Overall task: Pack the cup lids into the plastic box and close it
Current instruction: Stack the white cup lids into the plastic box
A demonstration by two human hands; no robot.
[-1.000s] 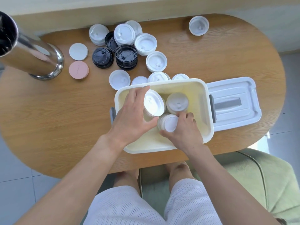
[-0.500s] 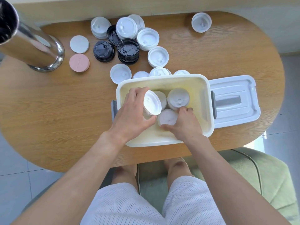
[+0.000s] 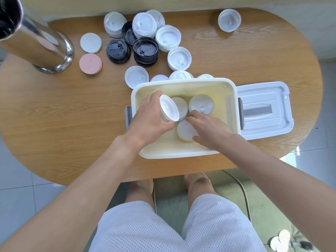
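An open cream plastic box (image 3: 232, 99) stands on the wooden table in front of me. My left hand (image 3: 151, 119) is inside it, gripping a stack of white cup lids (image 3: 169, 108) tilted on its side. My right hand (image 3: 209, 128) rests on another white lid stack (image 3: 185, 130) lying on the box floor. Two more white stacks (image 3: 201, 105) stand further back in the box. The box's white cover (image 3: 263, 110) lies flat to the right of the box.
Loose white lids (image 3: 179, 58) and black lid stacks (image 3: 145, 50) crowd the table behind the box, and one white lid (image 3: 229, 20) sits far right. A steel cylinder (image 3: 36, 42) stands at the left, with a pink disc (image 3: 90, 63) and a white disc (image 3: 91, 42) beside it.
My left hand has tilted its stack further onto its side. My right hand has slid forward over the lower stack, pressing it down toward the box floor.
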